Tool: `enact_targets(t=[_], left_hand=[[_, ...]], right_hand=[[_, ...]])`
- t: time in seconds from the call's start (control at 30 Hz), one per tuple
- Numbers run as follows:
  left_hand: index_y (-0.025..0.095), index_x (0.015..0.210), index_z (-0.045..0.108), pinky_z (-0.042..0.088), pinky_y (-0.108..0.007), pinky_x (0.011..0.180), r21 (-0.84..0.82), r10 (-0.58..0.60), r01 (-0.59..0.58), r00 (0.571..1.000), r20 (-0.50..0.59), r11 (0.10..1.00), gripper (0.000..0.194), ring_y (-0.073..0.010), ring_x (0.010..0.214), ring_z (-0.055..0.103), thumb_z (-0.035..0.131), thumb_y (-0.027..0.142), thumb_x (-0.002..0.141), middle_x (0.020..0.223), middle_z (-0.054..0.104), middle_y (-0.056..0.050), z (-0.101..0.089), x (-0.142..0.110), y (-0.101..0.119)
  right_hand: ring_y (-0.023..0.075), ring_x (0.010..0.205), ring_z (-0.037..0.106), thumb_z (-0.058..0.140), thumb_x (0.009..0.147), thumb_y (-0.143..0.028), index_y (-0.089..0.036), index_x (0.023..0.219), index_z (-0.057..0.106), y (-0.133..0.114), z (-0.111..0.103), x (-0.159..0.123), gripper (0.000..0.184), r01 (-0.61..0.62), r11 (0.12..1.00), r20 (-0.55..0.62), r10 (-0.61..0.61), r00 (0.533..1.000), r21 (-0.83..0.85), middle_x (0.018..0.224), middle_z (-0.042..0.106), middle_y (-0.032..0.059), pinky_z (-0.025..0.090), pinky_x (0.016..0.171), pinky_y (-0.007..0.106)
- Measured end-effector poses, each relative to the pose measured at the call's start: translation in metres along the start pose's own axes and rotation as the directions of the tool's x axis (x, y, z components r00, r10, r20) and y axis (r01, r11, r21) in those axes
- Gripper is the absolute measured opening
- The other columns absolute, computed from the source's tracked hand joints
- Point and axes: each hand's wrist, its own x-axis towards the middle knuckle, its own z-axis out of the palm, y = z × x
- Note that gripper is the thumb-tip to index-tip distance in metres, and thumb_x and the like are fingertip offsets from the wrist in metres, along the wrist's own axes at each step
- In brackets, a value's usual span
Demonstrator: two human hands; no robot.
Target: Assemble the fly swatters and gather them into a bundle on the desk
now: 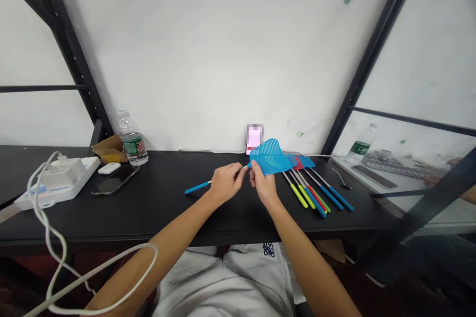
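Observation:
A fly swatter point(270, 155) with a blue perforated head, thin metal shaft and blue grip is held above the black table in both hands. My left hand point(226, 182) is closed around the shaft, close to the head, and the blue grip sticks out to its left. At the base of the head, my right hand point(263, 182) pinches with thumb and fingers. To the right lies a fanned pile of fly swatters point(311, 195) with blue, yellow, green and red grips; the held head partly covers it.
A lit phone point(254, 137) leans on the wall behind my hands. On the left are a water bottle point(133, 139), a cardboard box point(110, 148), a dark phone point(116, 180), a white case point(109, 168) and a power strip point(59, 183). A white cable point(63, 247) loops over my left forearm.

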Motion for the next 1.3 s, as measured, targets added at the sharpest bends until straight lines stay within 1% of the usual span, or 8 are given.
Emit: enact_targets(t=[0.1,0.2,0.27,0.3,0.5,0.73,1.03,1.3], left_hand=[[0.02,0.073,0.057,0.032,-0.025,0.061,-0.003,-0.008,0.008,1.0,-0.017,1.0,0.038,-0.0122,0.062,0.052,0.038,0.04,0.099,0.067,0.059,-0.001,0.0,0.0,-0.001],[0.02,0.073,0.058,0.032,-0.025,0.061,0.0,-0.003,0.003,1.0,-0.031,1.0,0.037,-0.012,0.06,0.051,0.04,0.04,0.099,0.066,0.058,0.0,0.002,0.0,-0.002],[0.019,0.073,0.058,0.032,-0.025,0.06,0.001,0.001,-0.001,0.999,-0.036,1.0,0.037,-0.0119,0.06,0.051,0.04,0.04,0.098,0.065,0.057,0.0,0.004,0.0,-0.003],[0.019,0.073,0.058,0.032,-0.025,0.06,0.001,0.002,-0.002,0.999,-0.035,1.0,0.037,-0.0118,0.059,0.05,0.041,0.04,0.098,0.065,0.057,0.0,0.004,0.0,-0.003],[0.019,0.073,0.058,0.032,-0.025,0.059,0.012,0.011,-0.011,0.999,-0.032,1.0,0.037,-0.0121,0.06,0.051,0.04,0.038,0.099,0.066,0.058,0.0,0.005,-0.002,-0.006],[0.019,0.076,0.06,0.034,-0.025,0.061,0.022,0.011,-0.011,0.999,-0.037,1.0,0.037,-0.0125,0.062,0.052,0.039,0.038,0.1,0.068,0.059,-0.001,0.007,-0.003,-0.008],[0.019,0.076,0.06,0.035,-0.025,0.061,0.019,0.026,-0.025,0.999,-0.037,1.0,0.037,-0.0128,0.063,0.053,0.039,0.038,0.1,0.068,0.058,-0.001,0.008,-0.002,-0.008],[0.019,0.077,0.06,0.035,-0.025,0.061,-0.002,0.044,-0.044,0.998,-0.05,0.999,0.035,-0.0128,0.063,0.054,0.04,0.036,0.1,0.069,0.06,-0.001,0.008,-0.002,-0.009]], right_hand=[[0.0099,0.042,0.038,0.056,0.085,-0.052,-0.022,0.067,0.043,-0.006,-0.003,0.003,0.037,-0.038,0.985,-0.136,0.061,0.989,0.171,0.053,0.041,-0.0053,0.033,0.039,0.024],[0.011,0.044,0.043,0.056,0.084,-0.052,-0.022,0.071,0.047,-0.009,-0.008,0.008,0.035,-0.051,0.969,-0.336,0.133,0.932,0.243,0.054,0.047,-0.0044,0.035,0.04,0.024],[0.012,0.046,0.046,0.056,0.084,-0.054,-0.021,0.073,0.049,-0.008,-0.011,0.01,0.036,-0.068,0.959,-0.416,0.182,0.891,0.274,0.057,0.051,-0.0026,0.036,0.041,0.024],[0.0122,0.046,0.047,0.056,0.084,-0.055,-0.021,0.072,0.049,-0.008,-0.012,0.011,0.037,-0.067,0.958,-0.43,0.188,0.883,0.28,0.057,0.052,-0.0022,0.036,0.041,0.025],[0.0114,0.041,0.041,0.055,0.086,-0.059,-0.021,0.062,0.046,-0.003,-0.012,0.01,0.045,0.02,0.977,-0.396,0.068,0.916,0.213,0.05,0.045,-0.0036,0.033,0.038,0.026],[0.0114,0.04,0.04,0.053,0.088,-0.058,-0.022,0.062,0.044,-0.004,-0.011,0.008,0.046,0.006,0.975,-0.362,0.077,0.929,0.223,0.049,0.044,-0.0041,0.032,0.039,0.027],[0.0119,0.04,0.041,0.051,0.089,-0.058,-0.022,0.062,0.045,-0.002,-0.009,0.007,0.045,0.009,0.98,-0.372,0.067,0.926,0.199,0.049,0.044,-0.0036,0.033,0.038,0.027],[0.0106,0.038,0.04,0.053,0.089,-0.056,-0.022,0.061,0.045,-0.003,-0.009,0.007,0.045,0.027,0.972,-0.326,0.052,0.944,0.235,0.048,0.043,-0.0049,0.032,0.037,0.025]])
